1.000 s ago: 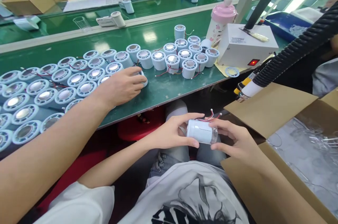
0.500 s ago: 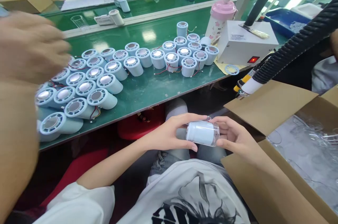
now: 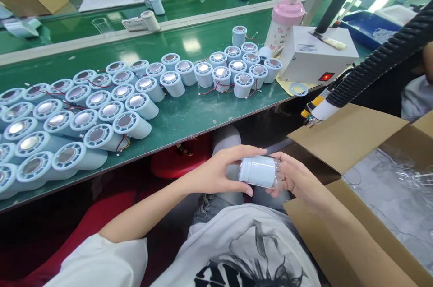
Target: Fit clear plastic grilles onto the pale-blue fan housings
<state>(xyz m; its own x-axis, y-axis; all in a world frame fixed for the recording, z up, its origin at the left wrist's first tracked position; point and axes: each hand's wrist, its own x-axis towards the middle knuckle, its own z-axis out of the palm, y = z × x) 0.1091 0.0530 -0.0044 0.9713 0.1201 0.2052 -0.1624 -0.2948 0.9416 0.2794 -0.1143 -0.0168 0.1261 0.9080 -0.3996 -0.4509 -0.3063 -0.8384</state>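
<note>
Over my lap, below the table edge, I hold a white cylinder (image 3: 257,170) on its side with both hands. A clear plastic cap covers its right end. My left hand (image 3: 218,173) wraps the left end, fingers over the top and thumb underneath. My right hand (image 3: 297,179) is curled round the clear-capped end. No wires show on the cylinder.
Several white cylinders with shiny disc tops (image 3: 111,108) cover the green table (image 3: 192,118); those nearest the edge lie tilted. At right are a white box with a red lit switch (image 3: 316,54), a pink bottle (image 3: 287,18), a black ribbed hose (image 3: 379,63) and an open cardboard box (image 3: 345,136). Other people work at the far bench.
Another person's arm, which reached in from the left over the cylinders, has left the view. My right hand has closed further round the capped end; the red wires no longer show.
</note>
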